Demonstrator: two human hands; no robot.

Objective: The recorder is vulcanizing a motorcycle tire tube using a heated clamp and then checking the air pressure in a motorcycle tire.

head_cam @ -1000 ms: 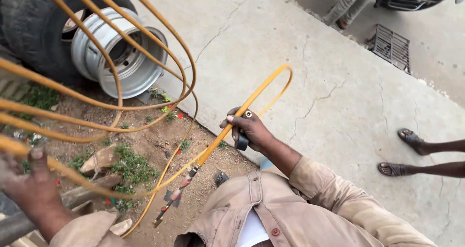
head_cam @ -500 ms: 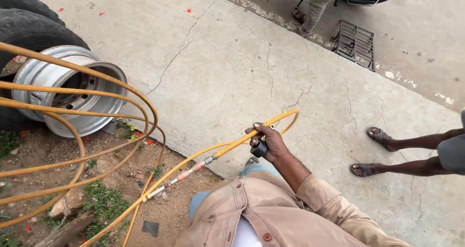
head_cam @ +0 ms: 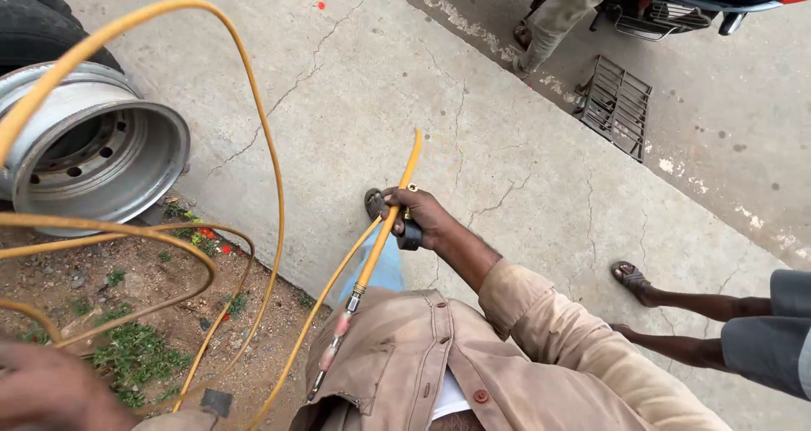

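One yellow hose is looping in several smooth coils at 9 o'clock. The right hand is gripping it with fingers curled tight; its free end is pointing toward 12 o'clock. The left hand is showing blurred; grip unreadable. One ribbed steel wheel rim is lying on cracked concrete.

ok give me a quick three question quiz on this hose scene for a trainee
1. True or false: the right hand grips the yellow hose near its metal end fitting.
2. What lies on its side at the left, beside the dirt patch? A) a metal wheel rim B) a bucket C) a ladder
3. Fill in: the metal drain grate is set into the ____ ground.

Key: 1 true; 2 A, the wheel rim; 3 concrete. The left hand is blurred at the bottom edge, so its grip is unclear.
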